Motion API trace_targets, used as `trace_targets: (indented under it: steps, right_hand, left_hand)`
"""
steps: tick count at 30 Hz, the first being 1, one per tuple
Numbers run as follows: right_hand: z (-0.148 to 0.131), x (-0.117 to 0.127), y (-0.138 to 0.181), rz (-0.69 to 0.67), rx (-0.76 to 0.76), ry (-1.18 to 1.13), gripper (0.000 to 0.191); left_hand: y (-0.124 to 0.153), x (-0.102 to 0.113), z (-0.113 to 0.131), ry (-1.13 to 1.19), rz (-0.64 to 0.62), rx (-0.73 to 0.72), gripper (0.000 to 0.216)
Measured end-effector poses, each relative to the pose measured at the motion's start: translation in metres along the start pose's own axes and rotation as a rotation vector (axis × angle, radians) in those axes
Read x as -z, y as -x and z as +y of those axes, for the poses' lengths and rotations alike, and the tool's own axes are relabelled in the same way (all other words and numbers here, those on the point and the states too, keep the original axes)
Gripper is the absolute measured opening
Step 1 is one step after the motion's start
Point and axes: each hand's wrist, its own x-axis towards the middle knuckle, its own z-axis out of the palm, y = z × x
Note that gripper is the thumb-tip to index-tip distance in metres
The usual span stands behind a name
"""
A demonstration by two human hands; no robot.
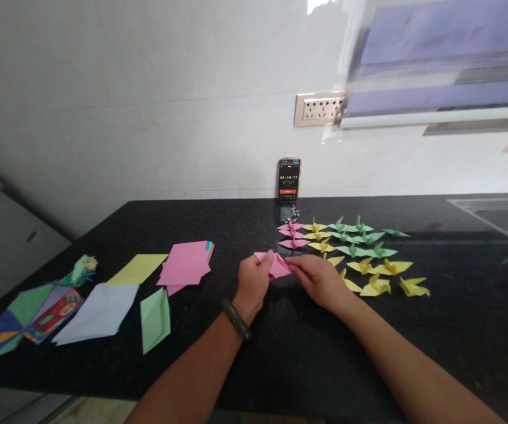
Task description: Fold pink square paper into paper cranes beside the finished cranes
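Between my hands, above the black countertop, is a partly folded piece of pink origami paper (279,268). My left hand (255,278) grips its left side, thumb on top and the other fingers beneath. At its right corner my right hand (318,277) pinches the paper between thumb and fingers. Just beyond my hands, pink paper cranes (293,243) lie in a short column. Yellow paper cranes (376,285) and green paper cranes (359,250) spread to the right, some partly hidden behind my right hand.
A phone (289,179) showing a timer leans on the wall. Left on the countertop (218,347) lie stacked pink paper (185,262), a yellow sheet (136,269), white paper (99,312), a folded green sheet (155,321) and coloured drawings (57,315). A wall socket (319,109) sits above.
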Motion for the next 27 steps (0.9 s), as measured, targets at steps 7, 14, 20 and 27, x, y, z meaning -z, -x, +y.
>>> trace_targets:
  steps: [7, 14, 20, 27]
  right_hand:
    - [-0.0043, 0.0018, 0.0001, 0.003, 0.005, 0.054, 0.026]
    - [-0.0034, -0.0011, 0.001, -0.024, 0.021, 0.02, 0.027]
    - [0.0008, -0.0032, 0.0014, 0.034, -0.124, -0.187, 0.023]
    - [0.0012, -0.0029, 0.0007, 0.023, -0.116, -0.196, 0.022]
  left_hand:
    - [0.0024, -0.0004, 0.0048, 0.029, -0.031, 0.025, 0.032]
    - [0.0013, 0.0008, 0.0025, 0.008, -0.036, 0.013, 0.033]
    - [0.002, -0.0003, 0.0046, 0.039, -0.043, 0.048, 0.03]
    - [0.001, -0.0005, 0.0046, 0.069, -0.032, 0.068, 0.03]
